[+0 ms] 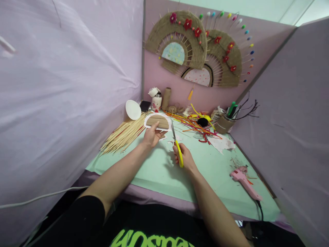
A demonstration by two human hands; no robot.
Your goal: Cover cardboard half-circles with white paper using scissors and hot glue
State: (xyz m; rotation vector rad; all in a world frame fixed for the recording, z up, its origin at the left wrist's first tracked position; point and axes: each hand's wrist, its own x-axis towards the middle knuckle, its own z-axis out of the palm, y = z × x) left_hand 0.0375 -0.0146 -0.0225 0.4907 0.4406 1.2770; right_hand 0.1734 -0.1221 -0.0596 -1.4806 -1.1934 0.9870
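Note:
My left hand [153, 134] pinches a half-round piece of corrugated cardboard [159, 122] with a white border around it, thumb on top and fingers beneath. In my right hand [185, 157] is a pair of scissors [179, 152] with yellow handles, its blades pointing away from me. The blade tips are close to the right edge of the cardboard piece; whether they touch it I cannot tell. Small white scraps lie on the mint-green table cover [154, 168] beneath.
Thin wooden sticks [125, 132] lie at left, below a white round dish [133, 109]. Orange and red pipe cleaners [190, 125] spread at the back. A pink glue gun [246, 183] rests at right, near a pen holder [224, 124]. Fan-shaped decorations [180, 37] hang on the back wall.

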